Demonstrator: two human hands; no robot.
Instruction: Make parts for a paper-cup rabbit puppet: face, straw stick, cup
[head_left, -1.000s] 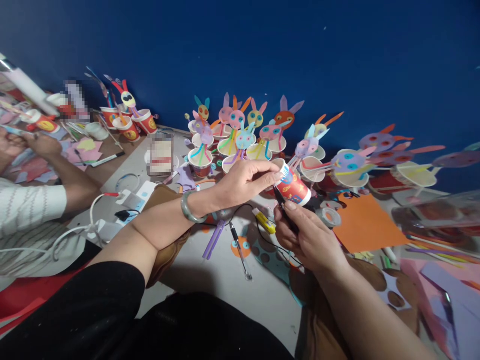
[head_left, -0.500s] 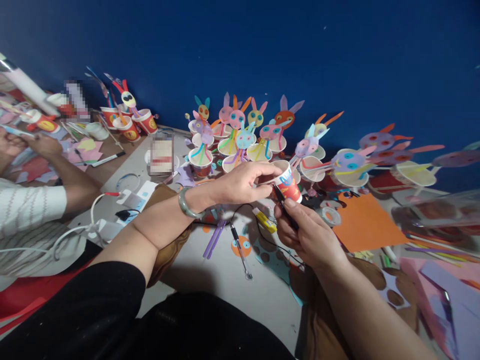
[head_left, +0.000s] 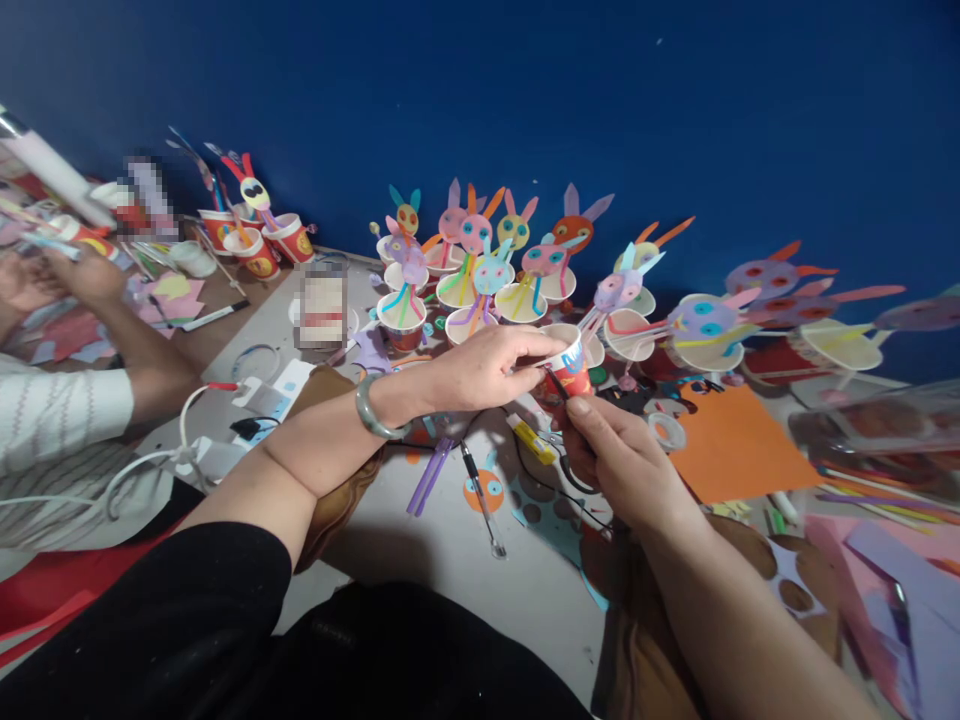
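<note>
My left hand (head_left: 491,368) is closed on a red and white paper cup (head_left: 568,362), its fingers over the rim and against the near side. The cup tilts, with blue lettering below its rim. Close beneath it, my right hand (head_left: 619,450) grips black scissors (head_left: 577,480). Their dark tip lies against the cup's lower side, and a handle loop shows under the hand; the rest is hidden by the fingers. Below the hands lie a clear pen (head_left: 484,500) across an orange paper face (head_left: 491,490), two purple strips (head_left: 430,477) and a yellow box (head_left: 532,440).
Several paper cups with rabbit-faced figures (head_left: 491,275) stand along the blue wall (head_left: 480,90). Orange paper (head_left: 742,445) and a tape roll (head_left: 666,432) lie at right. A power strip (head_left: 259,395) with cables is at left, beside another person's arm (head_left: 154,330).
The cup has shifted slightly left and sits more upright. My right hand has turned a little, bringing the scissors' handle loop into view. The co-worker's hands have moved slightly.
</note>
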